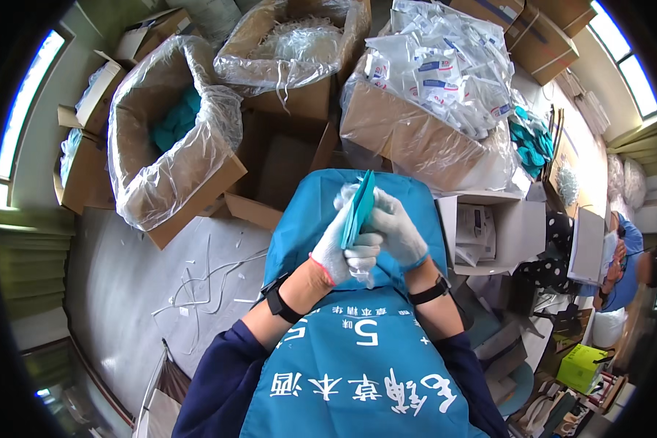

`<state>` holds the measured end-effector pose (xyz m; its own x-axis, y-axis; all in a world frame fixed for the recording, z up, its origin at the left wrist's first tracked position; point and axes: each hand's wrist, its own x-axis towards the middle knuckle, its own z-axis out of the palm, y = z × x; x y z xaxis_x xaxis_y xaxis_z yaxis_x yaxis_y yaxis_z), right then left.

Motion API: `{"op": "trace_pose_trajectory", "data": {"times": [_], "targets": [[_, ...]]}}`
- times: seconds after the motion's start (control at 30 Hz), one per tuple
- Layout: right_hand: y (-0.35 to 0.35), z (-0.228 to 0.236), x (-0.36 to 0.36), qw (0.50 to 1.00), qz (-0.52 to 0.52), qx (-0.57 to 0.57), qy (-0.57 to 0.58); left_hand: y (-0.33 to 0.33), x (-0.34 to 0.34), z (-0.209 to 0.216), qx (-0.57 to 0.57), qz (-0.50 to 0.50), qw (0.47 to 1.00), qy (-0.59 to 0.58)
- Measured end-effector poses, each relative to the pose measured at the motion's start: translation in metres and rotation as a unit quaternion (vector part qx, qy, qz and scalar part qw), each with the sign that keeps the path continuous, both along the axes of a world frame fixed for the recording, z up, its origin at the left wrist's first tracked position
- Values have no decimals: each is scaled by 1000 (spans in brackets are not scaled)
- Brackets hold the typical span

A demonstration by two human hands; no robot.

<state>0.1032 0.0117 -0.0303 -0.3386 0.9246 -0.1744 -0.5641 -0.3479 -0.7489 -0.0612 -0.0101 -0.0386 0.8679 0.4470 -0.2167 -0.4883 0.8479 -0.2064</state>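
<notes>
Both my hands wear white knit gloves and meet in front of my blue apron (343, 350), over a blue surface (299, 208). My left hand (332, 250), with a pink cuff, is closed around a flat, teal folded piece (359, 208) standing almost upright. From the other side, my right hand (393, 232), with a blue cuff, presses its fingers against the same piece. A bit of clear, wrinkled material (363, 276) hangs below the gloves. The fingers hide the lower part of the teal piece, and I cannot tell how many layers it has.
A lined carton (197, 193) at left holds teal pieces. Behind stands a carton of white strands (299, 40); to its right, a large carton (409, 131) heaped with white packets. A white box (518, 226) holds more packets. A person (624, 259) sits far right. Straps (197, 292) litter the floor.
</notes>
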Motion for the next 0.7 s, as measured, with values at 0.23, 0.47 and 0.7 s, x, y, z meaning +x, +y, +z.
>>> {"op": "trace_pose_trajectory", "data": {"times": [0.23, 0.47, 0.7], "targets": [[-5, -6, 20, 952, -143, -52, -267, 7, -24, -19, 178, 127, 856, 469], [-10, -9, -23, 987, -127, -58, -78, 53, 9, -28, 141, 411, 677, 594], [-34, -16, -21, 975, 161, -150, -45, 65, -9, -37, 136, 429, 659, 603]]}}
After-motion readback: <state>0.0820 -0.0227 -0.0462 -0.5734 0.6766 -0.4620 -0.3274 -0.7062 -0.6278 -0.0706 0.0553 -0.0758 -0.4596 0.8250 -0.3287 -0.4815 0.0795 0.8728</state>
